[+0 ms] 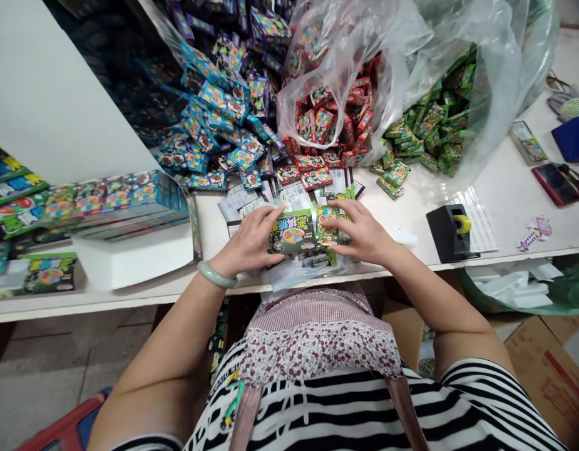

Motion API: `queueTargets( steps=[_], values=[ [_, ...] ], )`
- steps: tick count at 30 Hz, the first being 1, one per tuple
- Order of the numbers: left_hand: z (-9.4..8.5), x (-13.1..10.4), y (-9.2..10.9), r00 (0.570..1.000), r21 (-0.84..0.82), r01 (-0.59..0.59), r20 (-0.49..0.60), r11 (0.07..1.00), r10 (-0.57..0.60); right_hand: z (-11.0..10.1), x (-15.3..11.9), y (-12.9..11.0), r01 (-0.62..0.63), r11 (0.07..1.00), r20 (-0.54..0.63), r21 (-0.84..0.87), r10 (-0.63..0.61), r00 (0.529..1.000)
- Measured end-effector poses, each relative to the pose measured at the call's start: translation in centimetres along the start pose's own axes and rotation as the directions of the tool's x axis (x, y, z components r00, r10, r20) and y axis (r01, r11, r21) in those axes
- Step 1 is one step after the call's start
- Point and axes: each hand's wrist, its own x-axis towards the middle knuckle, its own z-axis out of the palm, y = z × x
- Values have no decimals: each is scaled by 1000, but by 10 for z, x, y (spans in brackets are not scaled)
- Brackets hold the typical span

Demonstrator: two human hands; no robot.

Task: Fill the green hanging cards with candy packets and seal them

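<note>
White card makes up the open carton [139, 260] toward the left of the worktop [209, 213], its front flap folded out and a row of small printed boxes [115, 200] packed upright behind it; flat printed packs [49, 272] lie at the carton's near left; farther back and a little to the right spreads a loose heap of blue boxes [218, 125], with purple boxes [256, 31] heaped beyond and among them.

A pale green bangle [217, 275] circles the left wrist; the left hand [251, 241] has its grip clamped on the left part of a dark green packet [293, 232], fingers along the upper edge and thumb at the lower; this packet is held near the worktop's front edge, above loose printed sheets [293, 195] and clear plastic.

Red boxes [322, 125] lie behind the sheets, some inside a clear bag and some spilling from its mouth; just right of the dark packet, the right hand [362, 232] has its grip closed about a bright green packet [325, 227], fingers over its face and thumb below.

Green boxes [430, 128] fill another clear bag farther right, a few lying outside it; then come a black tape dispenser [444, 235] with yellow tape and, near the far right, a red-edged phone [556, 183].
</note>
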Motion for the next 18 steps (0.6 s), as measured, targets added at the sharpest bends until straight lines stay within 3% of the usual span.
queueTargets(
  steps=[4,11,15,18],
  values=[
    [5,-1,1,1000,-36,-5,-27,999,4,-1,-2,-4,-36,999,-67,-23,34,997],
    [7,-8,6,998,-8,47,-38,999,-47,-1,2,-3,83,995,53,62,-87,995],
    [13,-11,10,999,-22,12,-50,1000,-13,9,6,-3,32,981,22,190,-37,999],
    [15,-15,12,998,-29,1,-62,1000,-2,21,8,-5,-23,959,-89,283,50,995]
  ],
)
